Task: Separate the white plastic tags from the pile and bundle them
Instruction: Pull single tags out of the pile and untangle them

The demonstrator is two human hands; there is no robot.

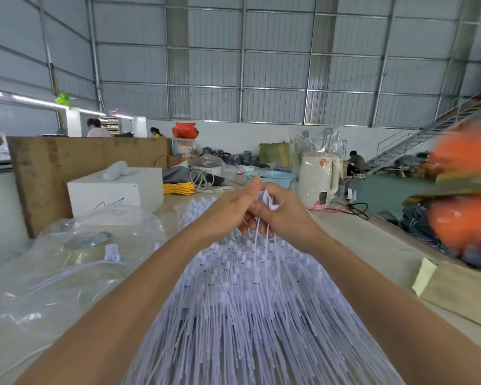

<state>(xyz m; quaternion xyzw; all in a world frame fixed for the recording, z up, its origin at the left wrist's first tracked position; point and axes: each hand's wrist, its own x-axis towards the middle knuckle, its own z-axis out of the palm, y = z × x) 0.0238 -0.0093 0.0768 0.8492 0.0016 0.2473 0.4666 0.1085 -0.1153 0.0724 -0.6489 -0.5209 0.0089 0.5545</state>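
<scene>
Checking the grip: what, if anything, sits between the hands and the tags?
Nothing visible. The left hand and right hand both already pinch the tags above the pile.

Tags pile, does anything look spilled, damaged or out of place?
Nothing stands out. The tags lie fanned in one pile, and both hands, left hand and right hand, hold a few together above it.

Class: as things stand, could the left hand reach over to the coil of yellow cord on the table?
Probably not at once: the left hand grips the white tags together with the right hand. The path to the yellow cord looks open otherwise.
</scene>
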